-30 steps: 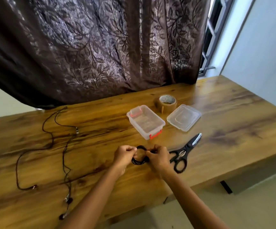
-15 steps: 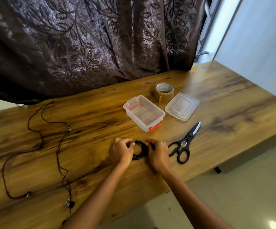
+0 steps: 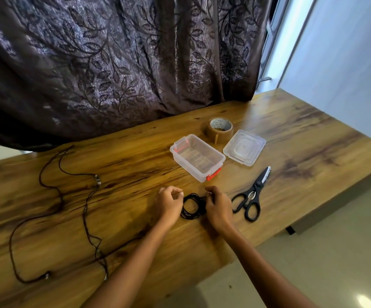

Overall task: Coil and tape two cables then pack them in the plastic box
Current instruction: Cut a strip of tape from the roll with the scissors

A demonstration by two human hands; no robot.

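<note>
My fingers [image 3: 210, 192] were curled, left hand [image 3: 167, 204] and right hand [image 3: 219, 208] pinching opposite edges of the thin black coiled cable [image 3: 192, 207]. A glossy, grained wooden table [image 3: 313, 134] lay beneath; the second cable [image 3: 97, 181] sprawled loose at left; the clear rectangular plastic box [image 3: 199, 160] stood open just beyond the coil. Half a second earlier my hands sat closer, hiding more coil.

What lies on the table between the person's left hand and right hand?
The coiled black cable lies between the left hand and the right hand, its edges meeting both, as the head view shows.
</note>
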